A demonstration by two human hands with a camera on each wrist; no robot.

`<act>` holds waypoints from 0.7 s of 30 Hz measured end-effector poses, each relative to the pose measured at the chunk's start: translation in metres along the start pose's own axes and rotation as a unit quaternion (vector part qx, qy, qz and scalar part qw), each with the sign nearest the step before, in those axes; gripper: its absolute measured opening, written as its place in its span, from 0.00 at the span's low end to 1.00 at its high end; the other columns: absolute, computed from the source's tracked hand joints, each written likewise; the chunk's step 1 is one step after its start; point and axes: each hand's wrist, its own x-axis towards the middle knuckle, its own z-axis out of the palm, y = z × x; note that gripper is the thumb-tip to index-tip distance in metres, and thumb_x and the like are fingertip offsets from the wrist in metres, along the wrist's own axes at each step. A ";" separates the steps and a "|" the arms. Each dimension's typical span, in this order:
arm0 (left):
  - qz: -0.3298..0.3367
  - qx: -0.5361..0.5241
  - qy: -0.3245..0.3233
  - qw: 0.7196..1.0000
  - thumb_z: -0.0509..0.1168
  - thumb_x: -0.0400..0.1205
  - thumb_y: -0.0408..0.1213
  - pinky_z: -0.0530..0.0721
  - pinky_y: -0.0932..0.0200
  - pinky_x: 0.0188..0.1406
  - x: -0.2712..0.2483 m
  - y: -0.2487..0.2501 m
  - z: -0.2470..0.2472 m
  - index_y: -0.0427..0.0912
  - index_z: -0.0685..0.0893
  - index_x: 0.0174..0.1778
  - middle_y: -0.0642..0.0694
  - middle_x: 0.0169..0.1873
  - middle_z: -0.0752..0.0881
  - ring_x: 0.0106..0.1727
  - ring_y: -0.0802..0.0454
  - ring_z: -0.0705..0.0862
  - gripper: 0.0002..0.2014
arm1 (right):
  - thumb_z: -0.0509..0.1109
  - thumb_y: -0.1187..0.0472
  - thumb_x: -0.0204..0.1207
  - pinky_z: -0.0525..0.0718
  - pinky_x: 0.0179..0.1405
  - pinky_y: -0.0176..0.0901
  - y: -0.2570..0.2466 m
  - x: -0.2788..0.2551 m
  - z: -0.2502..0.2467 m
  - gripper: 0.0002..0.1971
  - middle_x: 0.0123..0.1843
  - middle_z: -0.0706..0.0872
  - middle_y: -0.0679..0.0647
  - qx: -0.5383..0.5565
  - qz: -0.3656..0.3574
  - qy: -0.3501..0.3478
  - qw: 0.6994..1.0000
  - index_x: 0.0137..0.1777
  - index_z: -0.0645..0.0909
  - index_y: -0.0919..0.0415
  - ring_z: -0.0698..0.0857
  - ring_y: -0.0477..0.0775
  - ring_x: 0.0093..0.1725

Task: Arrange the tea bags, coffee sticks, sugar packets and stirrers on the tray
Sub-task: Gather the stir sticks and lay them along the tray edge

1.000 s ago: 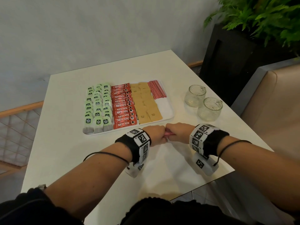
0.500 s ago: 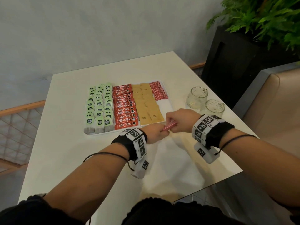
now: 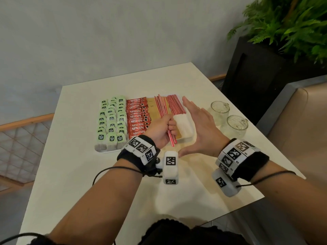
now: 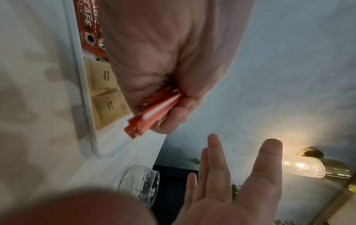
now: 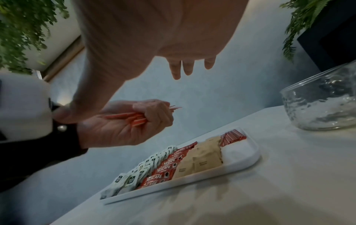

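Tray (image 3: 189, 125) on the white table (image 3: 74, 174), white and rectangular, holds four kinds of goods in columns. At its left stand green-tagged tea bags (image 3: 111, 124) in three columns — their print too small to read. Next comes a column of red coffee sticks (image 3: 138, 119) marked "NESCAFE CLASSIC", then brown sugar packets (image 3: 153, 110) with faint, illegible print, then a loose row of red-and-white stirrers (image 3: 175, 104) at the far right end, with bare tray floor in front of them. Over the tray, the left hand (image 3: 160, 130) grips a held bundle of stirrers (image 3: 163, 112) in a closed fist, ends jutting out both sides. The right hand (image 3: 200, 128) hovers beside it — fingers straight, close together, thumb spread, holding nothing. Right of the tray stand two clear glass jars (image 3: 228, 117), apparently empty.
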 end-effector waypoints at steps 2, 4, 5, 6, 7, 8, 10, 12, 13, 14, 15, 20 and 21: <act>-0.016 -0.033 0.007 0.999 0.57 0.89 0.37 0.70 0.66 0.15 0.000 0.000 0.003 0.45 0.70 0.34 0.53 0.20 0.68 0.17 0.59 0.66 0.16 | 0.81 0.31 0.52 0.42 0.83 0.55 -0.002 0.002 0.002 0.70 0.87 0.47 0.43 0.012 -0.006 0.005 1.000 0.81 0.30 0.34 0.44 0.46 0.86; -0.028 -0.048 0.012 0.998 0.58 0.89 0.37 0.72 0.66 0.16 -0.001 -0.002 0.006 0.45 0.70 0.35 0.52 0.21 0.68 0.18 0.59 0.67 0.14 | 0.81 0.32 0.55 0.45 0.84 0.57 -0.002 0.005 0.003 0.67 0.87 0.50 0.44 0.016 -0.003 0.019 1.000 0.82 0.33 0.36 0.46 0.49 0.86; -0.034 -0.050 0.013 0.998 0.58 0.89 0.37 0.73 0.66 0.17 -0.001 -0.003 0.008 0.44 0.70 0.36 0.52 0.22 0.68 0.19 0.58 0.67 0.14 | 0.80 0.33 0.56 0.47 0.84 0.58 -0.002 0.007 0.003 0.66 0.87 0.51 0.44 0.013 0.003 0.028 1.000 0.82 0.34 0.36 0.47 0.51 0.86; -0.040 -0.048 0.011 0.998 0.58 0.88 0.37 0.74 0.65 0.18 -0.002 -0.004 0.009 0.44 0.70 0.36 0.51 0.23 0.68 0.20 0.58 0.67 0.14 | 0.80 0.34 0.57 0.49 0.84 0.59 -0.001 0.009 0.003 0.64 0.87 0.52 0.44 0.010 0.013 0.038 0.999 0.82 0.35 0.36 0.48 0.53 0.86; -0.046 -0.045 0.010 0.998 0.59 0.88 0.37 0.74 0.65 0.19 -0.003 -0.006 0.010 0.44 0.70 0.35 0.51 0.23 0.68 0.21 0.57 0.67 0.14 | 0.80 0.35 0.57 0.51 0.84 0.60 0.000 0.011 0.002 0.64 0.87 0.52 0.45 0.009 0.024 0.050 0.998 0.82 0.35 0.36 0.49 0.54 0.86; -0.051 -0.041 0.008 0.998 0.60 0.88 0.37 0.74 0.65 0.19 -0.003 -0.007 0.011 0.44 0.70 0.35 0.51 0.23 0.68 0.22 0.57 0.68 0.14 | 0.81 0.35 0.57 0.53 0.83 0.61 0.001 0.012 0.002 0.64 0.87 0.53 0.45 0.013 0.032 0.060 0.998 0.83 0.36 0.37 0.50 0.53 0.86; -0.055 -0.046 0.003 0.997 0.60 0.88 0.37 0.75 0.65 0.20 -0.003 -0.006 0.013 0.44 0.71 0.35 0.51 0.23 0.69 0.21 0.58 0.68 0.14 | 0.81 0.34 0.54 0.52 0.84 0.57 0.002 0.009 0.000 0.67 0.87 0.52 0.43 0.034 0.032 0.059 0.997 0.84 0.36 0.39 0.51 0.52 0.86; -0.054 -0.057 -0.007 0.997 0.60 0.88 0.37 0.76 0.65 0.21 -0.003 -0.003 0.014 0.44 0.71 0.37 0.52 0.23 0.69 0.20 0.59 0.69 0.12 | 0.84 0.35 0.51 0.49 0.83 0.53 0.002 0.005 0.000 0.69 0.84 0.48 0.37 0.049 0.014 0.033 0.998 0.83 0.36 0.37 0.49 0.50 0.86; -0.053 -0.058 -0.011 0.997 0.60 0.88 0.37 0.77 0.65 0.21 -0.003 -0.002 0.015 0.44 0.72 0.38 0.52 0.23 0.69 0.20 0.59 0.70 0.11 | 0.84 0.36 0.51 0.48 0.83 0.52 0.001 0.004 0.001 0.69 0.83 0.47 0.34 0.048 0.005 0.026 0.998 0.82 0.36 0.37 0.48 0.49 0.86; -0.053 -0.057 -0.019 0.997 0.60 0.88 0.37 0.78 0.65 0.22 -0.004 -0.002 0.016 0.44 0.73 0.40 0.52 0.24 0.69 0.21 0.60 0.70 0.10 | 0.85 0.38 0.53 0.49 0.83 0.52 0.001 0.005 0.001 0.67 0.82 0.48 0.33 0.048 0.001 0.029 0.998 0.82 0.37 0.38 0.48 0.47 0.85; -0.053 -0.051 -0.027 0.997 0.61 0.87 0.37 0.79 0.65 0.23 -0.005 -0.003 0.017 0.43 0.74 0.41 0.52 0.24 0.70 0.21 0.59 0.71 0.09 | 0.84 0.39 0.55 0.50 0.83 0.51 0.002 0.006 0.001 0.66 0.81 0.49 0.33 0.052 0.002 0.043 0.998 0.83 0.39 0.39 0.49 0.45 0.85; -0.045 -0.046 -0.037 0.997 0.62 0.87 0.35 0.81 0.63 0.23 -0.006 -0.006 0.023 0.42 0.74 0.42 0.51 0.23 0.70 0.21 0.59 0.72 0.08 | 0.87 0.41 0.51 0.49 0.79 0.29 0.006 0.009 -0.002 0.69 0.80 0.46 0.27 0.084 0.004 0.065 0.994 0.84 0.40 0.43 0.47 0.28 0.81; -0.045 -0.052 -0.037 0.997 0.62 0.87 0.36 0.81 0.63 0.23 -0.005 -0.005 0.022 0.42 0.74 0.40 0.51 0.23 0.70 0.21 0.59 0.72 0.09 | 0.87 0.41 0.50 0.47 0.78 0.26 0.006 0.007 -0.001 0.70 0.81 0.44 0.27 0.079 -0.008 0.050 0.996 0.83 0.40 0.42 0.46 0.29 0.81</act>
